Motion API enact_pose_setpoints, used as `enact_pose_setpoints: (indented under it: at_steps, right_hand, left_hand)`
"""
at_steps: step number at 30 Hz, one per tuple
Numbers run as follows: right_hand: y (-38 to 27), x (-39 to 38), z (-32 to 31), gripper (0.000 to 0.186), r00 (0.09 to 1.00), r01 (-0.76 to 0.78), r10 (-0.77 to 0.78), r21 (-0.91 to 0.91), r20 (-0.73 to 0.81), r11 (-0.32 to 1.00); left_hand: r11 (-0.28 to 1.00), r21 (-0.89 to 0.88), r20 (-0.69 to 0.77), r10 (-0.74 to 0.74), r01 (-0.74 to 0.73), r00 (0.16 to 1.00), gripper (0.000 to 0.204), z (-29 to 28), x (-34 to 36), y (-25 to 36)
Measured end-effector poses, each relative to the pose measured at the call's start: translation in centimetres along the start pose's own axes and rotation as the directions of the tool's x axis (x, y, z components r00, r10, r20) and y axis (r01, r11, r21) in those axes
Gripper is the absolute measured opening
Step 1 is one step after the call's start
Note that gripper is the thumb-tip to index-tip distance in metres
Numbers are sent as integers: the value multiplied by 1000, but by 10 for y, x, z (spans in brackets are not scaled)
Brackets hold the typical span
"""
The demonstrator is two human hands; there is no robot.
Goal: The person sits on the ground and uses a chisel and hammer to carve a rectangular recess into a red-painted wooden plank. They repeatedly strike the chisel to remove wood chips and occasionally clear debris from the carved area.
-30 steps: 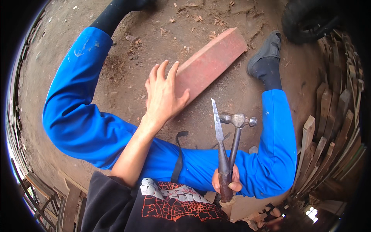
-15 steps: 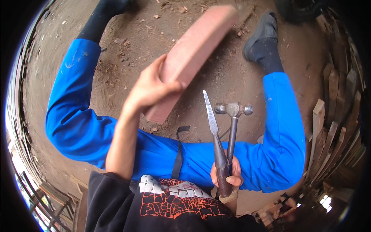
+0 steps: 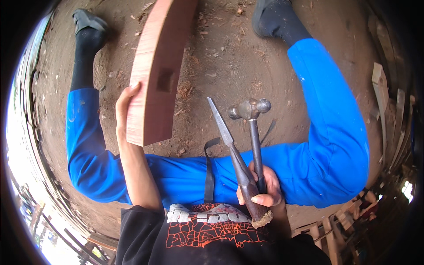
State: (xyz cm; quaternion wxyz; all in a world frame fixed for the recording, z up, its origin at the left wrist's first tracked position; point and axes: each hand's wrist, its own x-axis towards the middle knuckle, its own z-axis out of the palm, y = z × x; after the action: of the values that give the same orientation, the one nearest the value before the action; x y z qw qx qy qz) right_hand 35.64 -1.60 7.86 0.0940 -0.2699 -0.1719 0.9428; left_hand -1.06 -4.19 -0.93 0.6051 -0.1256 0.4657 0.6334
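My left hand (image 3: 127,104) grips a thick, curved, reddish wooden piece (image 3: 150,110) near its lower end. Its thumb lies on the left edge, while the other fingers are hidden behind the wood. A dark square mortise (image 3: 165,80) shows in the broad face turned to the right. In my right hand (image 3: 265,190) are two tools held together. One is a chisel (image 3: 225,132) with a worn, frayed wooden handle, its blade pointing up and left. Beside it stands a ball-peen hammer (image 3: 250,109), head up. Both tools are apart from the wood.
My legs in blue trousers (image 3: 327,110) are spread on the dirt floor (image 3: 229,66), where wood chips lie scattered. Wooden slats (image 3: 380,88) lean along the right side. More wood offcuts (image 3: 329,238) lie at the lower right. A black strap (image 3: 209,176) hangs by my lap.
The wooden piece has swung left and more upright, turning so the mortised face now shows. The chisel and hammer have shifted slightly left, still in my right hand. My legs have shifted too.
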Motion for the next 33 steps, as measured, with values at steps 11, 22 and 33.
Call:
enact_pose_setpoints:
  at_steps: [11,22,33]
  right_hand:
    - [-5,2,8,43,994,-46,46,-4,-102,999]
    - [2,2,0,42,998,-10,5,-89,-62,996]
    - [2,5,9,42,982,30,-37,-38,-185,999]
  left_hand:
    - [982,-169,354,-15,79,935,77,-11,14,-12]
    - [984,-167,185,89,-57,979,74,-17,13,-40]
    - [979,193,0,71,-69,997,45,-20,9,-42]
